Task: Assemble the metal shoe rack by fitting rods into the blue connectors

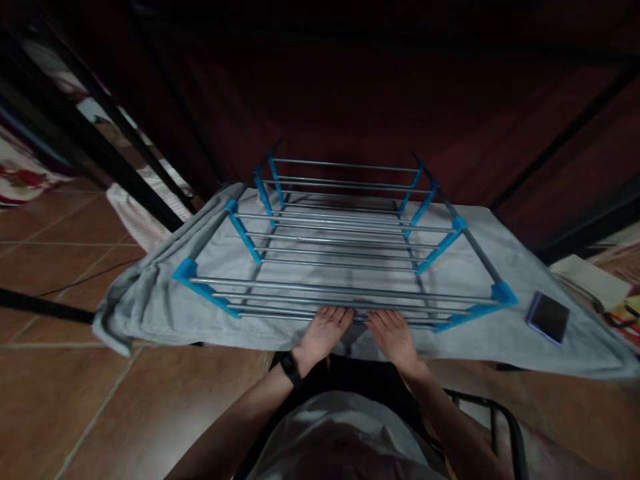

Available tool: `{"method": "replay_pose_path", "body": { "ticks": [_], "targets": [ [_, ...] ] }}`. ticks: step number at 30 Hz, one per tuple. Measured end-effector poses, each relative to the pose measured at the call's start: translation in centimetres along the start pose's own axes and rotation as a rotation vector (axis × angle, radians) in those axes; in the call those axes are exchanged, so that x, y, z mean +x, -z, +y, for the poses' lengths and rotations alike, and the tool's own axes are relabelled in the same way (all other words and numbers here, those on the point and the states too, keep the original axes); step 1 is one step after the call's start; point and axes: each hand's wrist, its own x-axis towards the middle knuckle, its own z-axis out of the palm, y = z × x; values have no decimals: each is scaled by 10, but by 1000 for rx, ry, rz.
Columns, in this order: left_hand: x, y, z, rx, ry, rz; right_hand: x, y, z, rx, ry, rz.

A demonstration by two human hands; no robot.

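Note:
A metal drying rack (325, 289) with blue plastic corner and side pieces stands on a grey cloth. At the rack's near side, my left hand (327, 331) curls its fingers over the lower front bars, left of the middle. Close beside it, my right hand (393, 338) is closed over the same front bars, with a small gap between the two hands. The thumbs and the undersides of the bars are hidden. A dark wristband (291, 369) is on my left wrist.
The grey cloth (165, 313) covers the table and hangs at its near edge. A dark phone (549, 317) lies on it at the right. Behind hangs a dark red curtain (340, 100). Black frame bars (120, 133) stand at the left. A chair (507, 417) is beside me.

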Motion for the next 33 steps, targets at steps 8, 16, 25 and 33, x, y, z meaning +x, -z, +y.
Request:
{"method": "replay_pose_path", "body": {
  "ticks": [8, 16, 25, 33],
  "targets": [
    [17, -4, 15, 8, -40, -30, 0, -3, 2, -103, 62, -6],
    [21, -7, 13, -34, -76, -33, -2, -8, 5, -131, 94, 23],
    [22, -8, 12, -35, -84, -33, -1, -10, 7, -168, 151, 86],
    [19, -10, 16, -5, -51, -14, -5, -13, 5, -142, 119, 136]
  ]
}}
